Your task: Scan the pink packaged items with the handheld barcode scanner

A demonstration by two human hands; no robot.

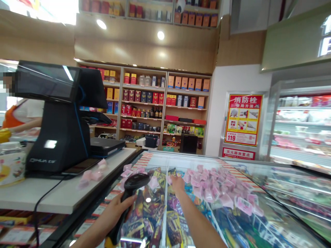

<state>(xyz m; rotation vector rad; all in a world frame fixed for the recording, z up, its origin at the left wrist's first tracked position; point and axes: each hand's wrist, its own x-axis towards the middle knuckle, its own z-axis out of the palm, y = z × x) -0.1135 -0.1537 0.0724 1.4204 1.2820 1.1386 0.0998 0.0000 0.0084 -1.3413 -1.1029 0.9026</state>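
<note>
My left hand (119,208) is wrapped round the handle of a black and yellow barcode scanner (136,181), its head pointing forward above the freezer's glass top (155,159). Stretched out to the scanner's right, my right hand (178,185) has its fingers closed on a small pink pack (170,179), partly hidden by the fingers. Beside it on the right lies a large heap of similar pink packs (212,184). A few more pink packs (127,168) rest around the scanner head, and one pink pack (153,182) lies between the scanner and my right hand.
To the left, a white counter (59,194) bears a black checkout terminal (59,137), several pink packs (96,174) and a patterned tub (11,165). Behind it stands a person in orange (11,117). Wrapped ice creams (144,217) show under the glass. Stocked shelves (143,90) line the back wall.
</note>
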